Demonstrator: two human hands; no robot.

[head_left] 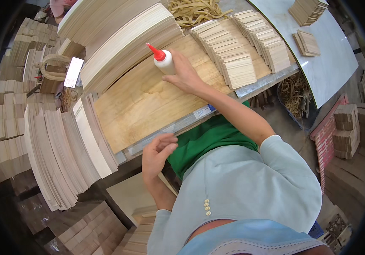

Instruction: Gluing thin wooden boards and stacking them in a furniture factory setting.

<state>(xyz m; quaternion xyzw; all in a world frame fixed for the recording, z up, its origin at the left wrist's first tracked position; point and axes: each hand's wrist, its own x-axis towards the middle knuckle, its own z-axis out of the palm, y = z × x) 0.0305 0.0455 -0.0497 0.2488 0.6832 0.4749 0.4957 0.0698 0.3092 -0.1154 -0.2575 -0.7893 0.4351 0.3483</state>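
While the right hand (185,76) reaches out over the bench (148,106), these are the facts of the scene.

Glue bottle (164,63): white, rounded plastic body with a red cone nozzle; it stands on the pale wooden board near its far edge, beside the long fanned slats.
Pointing: the bottle's long axis leans slightly, nozzle tip aimed up and away toward the person's left.
Right grip: fingers clamped around the bottle's lower body from the right side, thumb toward the board.
Left hand (157,155): hovers at the near edge of the bench, fingers loosely curled and apart, holding nothing.
Bench surface: a broad light plank with yellowish, blotchy grain, smooth and flat, edged by a grey metal strip.
Square wood pieces (233,59): thin, pale tiles laid overlapping in two rows to the right of the bottle.
Long veneer strips (63,148): thin, curved-looking sheets fanned in stacks at the left.
Rubber bands (195,10): a tangled yellowish heap at the far edge.
Clothing: light blue sleeve, green cloth below.
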